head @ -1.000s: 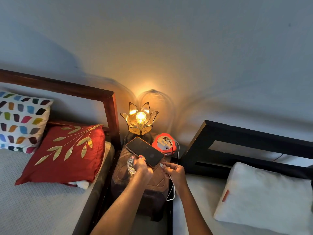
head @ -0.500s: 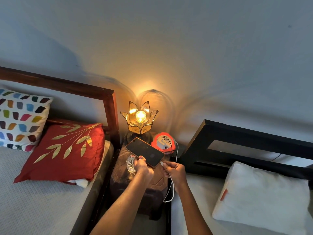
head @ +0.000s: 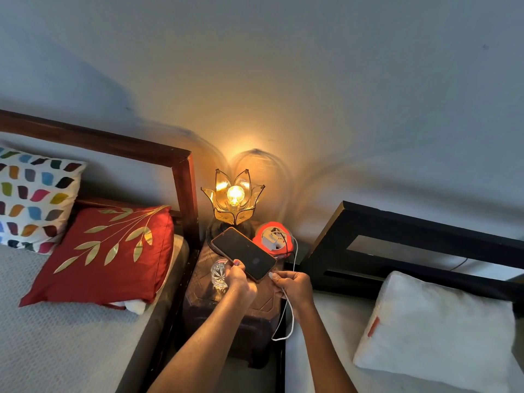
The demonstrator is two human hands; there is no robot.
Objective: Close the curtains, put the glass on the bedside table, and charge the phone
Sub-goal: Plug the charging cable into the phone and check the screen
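1. Dark wood bedside table (head: pixel 263 307) stands in the gap between the two beds, lit by a flower-shaped glass lamp (head: pixel 233 200) at its back edge.
2. My left hand (head: pixel 241 280) is closed around the near end of the black phone (head: pixel 243 253), holding it screen up and tilted above the tabletop. Screen mostly dark; a faint mark shows at its centre, too dim to read.
3. My right hand (head: pixel 293 287) pinches the white charging cable (head: pixel 286 316) at its plug, the plug tip right at the phone's lower corner. I cannot tell whether it is seated in the port.
4. Cable runs up to a white charger in the red round socket unit (head: pixel 273 240) beside the lamp; the slack loops down past my right wrist.
5. Cut-glass tumbler (head: pixel 219 275) sits upright on the table, just left of my left hand.
6. Red leaf-patterned cushion (head: pixel 110 251) on the left bed; white pillow (head: pixel 436 333) on the right bed.
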